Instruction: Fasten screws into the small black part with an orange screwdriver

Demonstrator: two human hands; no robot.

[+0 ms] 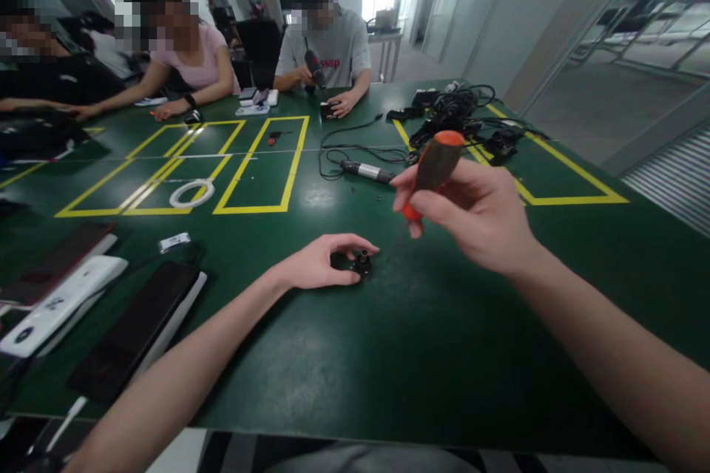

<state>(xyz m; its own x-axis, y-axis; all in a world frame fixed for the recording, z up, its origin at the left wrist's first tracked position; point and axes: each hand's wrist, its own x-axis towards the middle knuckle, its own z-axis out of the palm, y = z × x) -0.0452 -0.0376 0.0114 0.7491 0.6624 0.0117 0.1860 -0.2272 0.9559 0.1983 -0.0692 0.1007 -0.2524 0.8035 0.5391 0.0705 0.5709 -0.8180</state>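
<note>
- The person's left hand [310,262] grasps a small, round black part with a raised post [362,263] — thumb on its near side, fingers curled around the far side — and the part sits on the glossy dark-green tabletop [310,377].
- The right hand [482,214] grips a screwdriver with an orange-and-black handle [438,162], tilted; its thin shaft, blurred, slants down towards the part, and whether the tip touches anything I cannot tell.
- Beyond the hands lies a black-and-silver cylindrical tool with a cord [366,171], near a tangled heap of black cables [452,111].
- Leftward are a flat white ring [191,205] and a white power strip [66,303].
- Across the table, a co-worker in a grey T-shirt [347,41] holds a dark power tool [314,70].
</note>
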